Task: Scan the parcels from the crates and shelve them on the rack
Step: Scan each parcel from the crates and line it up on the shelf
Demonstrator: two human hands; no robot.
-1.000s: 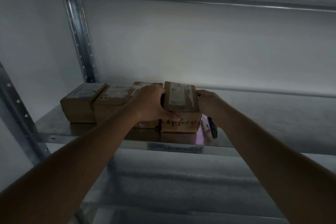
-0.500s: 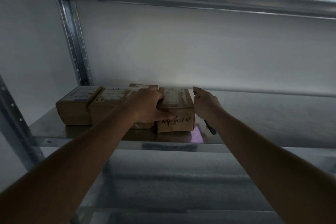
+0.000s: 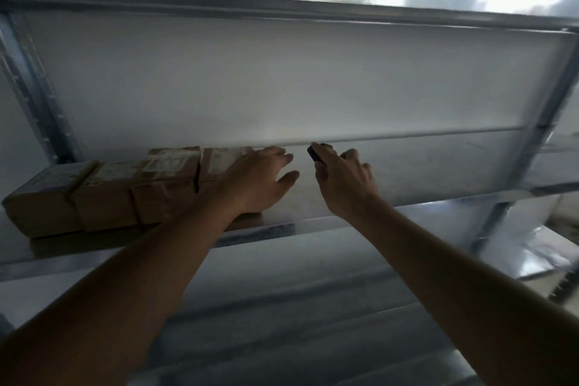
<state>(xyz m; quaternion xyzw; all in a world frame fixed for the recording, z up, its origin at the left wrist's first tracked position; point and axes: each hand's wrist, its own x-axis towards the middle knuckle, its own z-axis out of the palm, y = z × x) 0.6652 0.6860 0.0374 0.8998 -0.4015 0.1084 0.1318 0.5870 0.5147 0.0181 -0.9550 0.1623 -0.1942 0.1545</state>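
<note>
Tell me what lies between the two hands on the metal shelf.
Nothing: in the head view only bare grey metal shelf shows between the left hand and the right hand, which grips a small black scanner.

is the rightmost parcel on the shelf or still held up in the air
On the shelf. The rightmost parcel sits flat in line with the other parcels on the metal shelf; the left hand lies over it with fingers straight.
</note>
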